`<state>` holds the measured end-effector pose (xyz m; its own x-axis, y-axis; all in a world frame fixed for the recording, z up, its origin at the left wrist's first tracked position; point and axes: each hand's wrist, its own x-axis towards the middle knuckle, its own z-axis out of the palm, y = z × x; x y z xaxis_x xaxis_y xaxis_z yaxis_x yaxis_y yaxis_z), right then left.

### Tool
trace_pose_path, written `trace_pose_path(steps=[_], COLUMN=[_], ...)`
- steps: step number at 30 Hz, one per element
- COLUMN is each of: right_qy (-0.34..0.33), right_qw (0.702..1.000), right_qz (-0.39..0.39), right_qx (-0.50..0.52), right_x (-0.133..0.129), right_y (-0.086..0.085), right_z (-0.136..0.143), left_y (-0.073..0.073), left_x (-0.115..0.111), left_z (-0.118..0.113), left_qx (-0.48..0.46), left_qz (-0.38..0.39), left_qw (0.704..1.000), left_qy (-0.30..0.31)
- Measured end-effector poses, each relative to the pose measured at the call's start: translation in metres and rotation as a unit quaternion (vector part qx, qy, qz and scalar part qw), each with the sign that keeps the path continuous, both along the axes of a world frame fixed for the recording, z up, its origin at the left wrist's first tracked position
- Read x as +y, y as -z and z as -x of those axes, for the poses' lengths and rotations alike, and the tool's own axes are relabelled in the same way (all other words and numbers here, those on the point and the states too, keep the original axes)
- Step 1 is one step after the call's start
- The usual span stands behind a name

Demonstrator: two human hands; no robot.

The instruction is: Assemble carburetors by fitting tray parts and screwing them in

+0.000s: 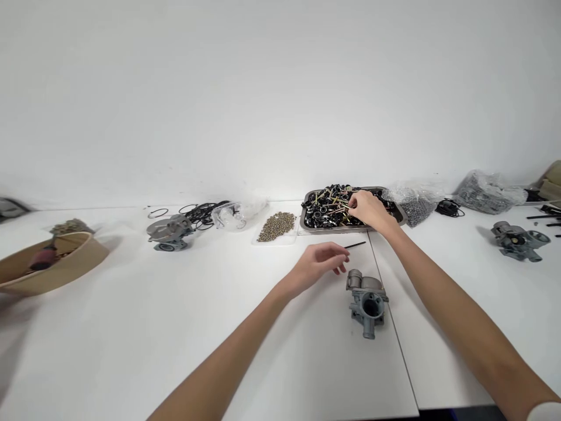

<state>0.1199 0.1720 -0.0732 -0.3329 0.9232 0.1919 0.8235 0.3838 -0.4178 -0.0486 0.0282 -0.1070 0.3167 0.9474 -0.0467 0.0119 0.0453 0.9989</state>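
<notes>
Right hand reaches into the metal tray at the back of the worktop, fingers pinched among the heap of small black and brass parts; whether they have closed on one piece or only sift the heap cannot be told, it is too small to see. Left hand hovers low over the worktop, fingers loosely curled and partly open, holding nothing visible, with a thin black rod lying just beside the fingertips. Grey carburetor body stands free on the worktop, near the left hand and in front of the tray, touched by neither hand. Pile of small brass pieces sits just left of the tray; a second carburetor and loose black O-rings farther left; a third carburetor well off to the right; plastic bags of parts behind. Risks, as judgement: the tray parts are tangled, so a pinch may lift a neighbour that drops and rolls off; the unsteadied carburetor body could be knocked over by the right forearm passing close; the rod could be brushed away by the left fingers.
</notes>
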Motion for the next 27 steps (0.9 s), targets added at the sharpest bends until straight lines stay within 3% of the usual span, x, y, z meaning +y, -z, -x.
trace_pose_path(steps=[4, 7, 13, 16, 19, 23, 27], right_qy=[0.007, -0.012, -0.159, -0.23, -0.259, -0.251, -0.125], right_qw=[1.0, 0.999, 0.981, 0.961, 0.95, 0.95, 0.975], right_qz=[0.005, 0.016, 0.092, 0.144, 0.168, 0.186, 0.184], right_qx=[0.021, 0.042, 0.064, 0.055, 0.042, 0.015, -0.024], right_x=[0.0, -0.002, -0.029, -0.048, -0.057, -0.046, -0.018], right_y=[-0.01, -0.022, -0.041, -0.038, -0.032, -0.037, -0.05], right_z=[-0.006, -0.011, 0.009, 0.03, 0.043, 0.028, -0.027], left_y=[0.0, 0.003, -0.004, -0.008, -0.007, -0.004, -0.005], left_x=[0.006, 0.01, 0.008, 0.008, 0.01, 0.013, 0.015], left_z=[0.007, 0.011, 0.01, 0.01, 0.013, 0.017, 0.02], left_qx=[-0.035, -0.047, -0.076, -0.104, -0.115, -0.12, -0.114], left_qz=[0.004, 0.019, 0.008, 0.009, 0.011, 0.023, 0.001], left_qw=[0.995, 0.991, 0.98, 0.973, 0.968, 0.962, 0.96], left_qy=[-0.095, -0.128, -0.184, -0.207, -0.224, -0.243, -0.255])
